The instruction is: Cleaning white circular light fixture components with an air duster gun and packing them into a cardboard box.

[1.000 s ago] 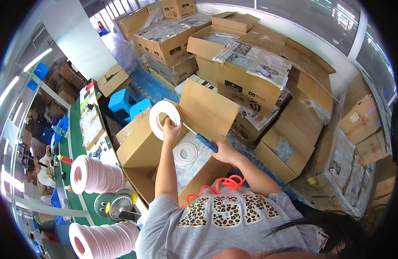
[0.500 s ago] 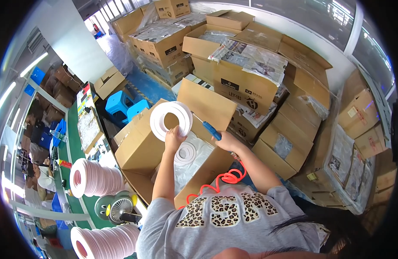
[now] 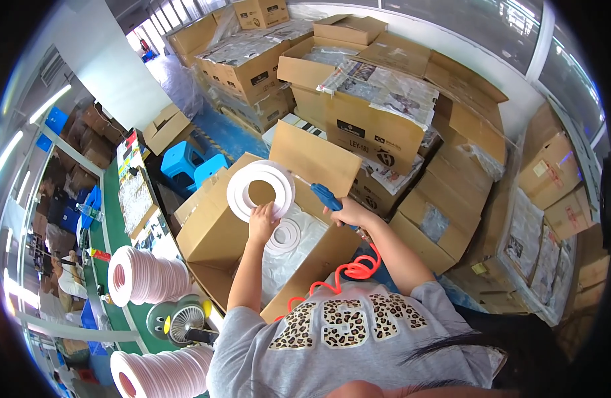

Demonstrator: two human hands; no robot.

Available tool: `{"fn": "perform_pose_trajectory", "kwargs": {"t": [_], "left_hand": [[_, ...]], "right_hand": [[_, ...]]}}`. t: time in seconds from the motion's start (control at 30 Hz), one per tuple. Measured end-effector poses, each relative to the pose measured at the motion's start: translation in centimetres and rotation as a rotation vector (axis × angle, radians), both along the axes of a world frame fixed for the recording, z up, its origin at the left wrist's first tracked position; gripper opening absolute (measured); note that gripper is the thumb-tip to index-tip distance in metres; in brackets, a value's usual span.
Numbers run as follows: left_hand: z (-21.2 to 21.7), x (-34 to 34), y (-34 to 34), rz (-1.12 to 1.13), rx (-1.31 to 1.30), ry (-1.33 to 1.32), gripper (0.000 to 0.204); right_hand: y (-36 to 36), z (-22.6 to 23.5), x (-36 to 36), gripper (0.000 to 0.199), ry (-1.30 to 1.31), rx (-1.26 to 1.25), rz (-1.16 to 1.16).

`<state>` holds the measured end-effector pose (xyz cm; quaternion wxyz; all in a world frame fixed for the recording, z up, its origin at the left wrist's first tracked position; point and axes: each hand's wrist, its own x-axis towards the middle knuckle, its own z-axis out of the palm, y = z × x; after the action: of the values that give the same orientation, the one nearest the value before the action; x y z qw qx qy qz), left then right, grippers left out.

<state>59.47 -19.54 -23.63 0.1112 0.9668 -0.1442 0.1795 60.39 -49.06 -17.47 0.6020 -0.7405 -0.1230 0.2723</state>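
My left hand [image 3: 262, 223] grips the lower edge of a white stepped ring [image 3: 238, 194] with a wide round hole, held up over an open cardboard box [image 3: 216, 225]. In my right hand [image 3: 350, 213] is a blue air blow gun [image 3: 325, 196], its thin metal nozzle pointing at the ring's right side. A red coiled hose [image 3: 358, 268] runs from the gun's lower end across the front of my grey shirt. Inside the box, another white ring [image 3: 283, 237] lies on clear plastic sheeting [image 3: 305, 242].
Two stacks of white rings [image 3: 153, 277] stand at the left, with a penguin-shaped fan [image 3: 185, 324] between them. Beyond is a green worktop [image 3: 113, 205]. Blue stools [image 3: 183, 162] stand behind the box. Large cartons [image 3: 372, 136] are piled ahead and to the right.
The white ring has turned slightly and shifted a little left and down with my left hand. The blow gun has tilted slightly, its nozzle still toward the ring.
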Motion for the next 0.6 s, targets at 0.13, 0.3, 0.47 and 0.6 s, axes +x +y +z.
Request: {"fn": "perform_pose_trajectory", "kwargs": {"t": [0.13, 0.3, 0.47, 0.6], "left_hand": [[-0.2, -0.8, -0.1, -0.109, 0.054, -0.061, 0.056], [-1.0, -1.8, 0.7, -0.11, 0.12, -0.07, 0.056], [0.1, -2.6, -0.4, -0.175, 0.135, -0.159, 0.055], [2.2, -4.1, -3.2, -0.281, 0.089, -0.252, 0.054]], "right_hand": [[-0.2, 0.4, 0.2, 0.025, 0.053, 0.03, 0.03], [0.0, 0.8, -0.6, 0.023, -0.046, -0.049, 0.057], [-0.8, 1.1, -1.1, 0.021, -0.039, 0.19, -0.303], [-0.4, 1.6, -1.3, 0.029, -0.103, 0.233, -0.333]]}}
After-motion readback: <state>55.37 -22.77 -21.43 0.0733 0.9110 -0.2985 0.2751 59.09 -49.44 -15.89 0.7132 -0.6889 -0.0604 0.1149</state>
